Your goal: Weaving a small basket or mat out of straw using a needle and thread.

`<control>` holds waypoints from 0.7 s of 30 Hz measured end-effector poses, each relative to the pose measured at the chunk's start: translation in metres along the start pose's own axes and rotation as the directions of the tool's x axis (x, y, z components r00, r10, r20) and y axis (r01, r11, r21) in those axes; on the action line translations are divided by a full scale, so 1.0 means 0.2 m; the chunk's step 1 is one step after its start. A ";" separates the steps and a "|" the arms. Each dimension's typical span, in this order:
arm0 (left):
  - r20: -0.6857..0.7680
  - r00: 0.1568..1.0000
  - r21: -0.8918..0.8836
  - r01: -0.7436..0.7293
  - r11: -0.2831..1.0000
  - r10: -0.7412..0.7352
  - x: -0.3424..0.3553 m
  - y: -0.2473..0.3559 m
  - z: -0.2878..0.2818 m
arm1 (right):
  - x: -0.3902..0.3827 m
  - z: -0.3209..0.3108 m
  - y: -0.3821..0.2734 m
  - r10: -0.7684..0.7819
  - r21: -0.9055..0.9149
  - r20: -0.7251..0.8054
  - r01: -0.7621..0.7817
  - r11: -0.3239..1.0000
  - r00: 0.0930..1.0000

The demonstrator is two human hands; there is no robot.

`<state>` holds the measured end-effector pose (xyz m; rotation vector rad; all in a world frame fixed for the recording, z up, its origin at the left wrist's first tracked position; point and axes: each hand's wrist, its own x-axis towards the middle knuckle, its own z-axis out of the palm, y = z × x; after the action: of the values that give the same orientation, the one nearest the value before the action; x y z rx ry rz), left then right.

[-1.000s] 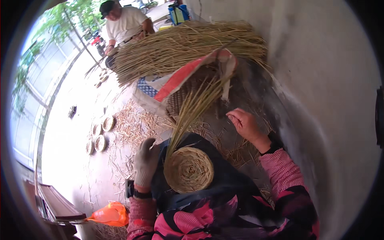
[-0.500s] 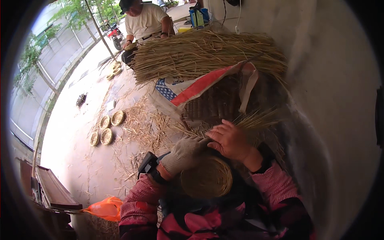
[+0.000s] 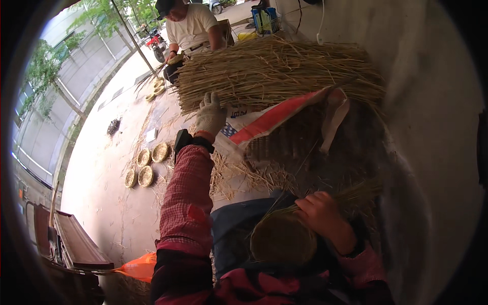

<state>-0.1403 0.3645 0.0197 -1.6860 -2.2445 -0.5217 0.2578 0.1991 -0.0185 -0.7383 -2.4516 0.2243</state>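
A round straw basket [image 3: 282, 243], partly woven, rests in my lap. My right hand [image 3: 321, 215] is closed on its rim, bare, with loose straw ends [image 3: 356, 194] sticking out to the right beneath it. My left hand [image 3: 211, 118] wears a pale knitted glove and is stretched far forward. Its fingers lie open, slightly apart, against the near left edge of the big straw pile [image 3: 274, 68]; nothing shows in them. A red, white and blue woven sack [image 3: 269, 118] lies just right of the glove, below the pile.
Several finished small baskets [image 3: 146, 176] sit on the floor at the left, among scattered straw [image 3: 229, 178]. A seated person [image 3: 190, 25] works with straw beyond the pile. An orange bag [image 3: 138, 267] and a wooden board [image 3: 79, 239] are at the lower left; a wall [image 3: 432, 127] rises at the right.
My left hand has left the basket and reached forward to the straw pile. My right hand has come down onto the basket's rim.
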 end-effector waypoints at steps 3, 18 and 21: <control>-0.040 0.999 0.062 0.026 0.998 -0.024 0.10 -0.02 0.06 | -0.02 -0.02 0.00 0.012 -0.013 -0.009 -0.013 1.000 1.000; 0.147 0.960 0.135 -0.257 0.957 0.237 -0.10 0.11 -0.01 | -0.05 -0.07 -0.02 0.052 -0.002 -0.037 -0.052 0.999 0.998; 0.075 0.962 0.109 -0.271 0.956 0.264 -0.01 0.03 0.07 | -0.05 -0.08 -0.03 0.042 -0.009 -0.019 -0.042 0.999 0.999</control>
<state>-0.1344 0.3708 0.0062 -1.9253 -1.9957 -0.2714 0.2696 0.1881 -0.0079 -0.7929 -2.4227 0.2204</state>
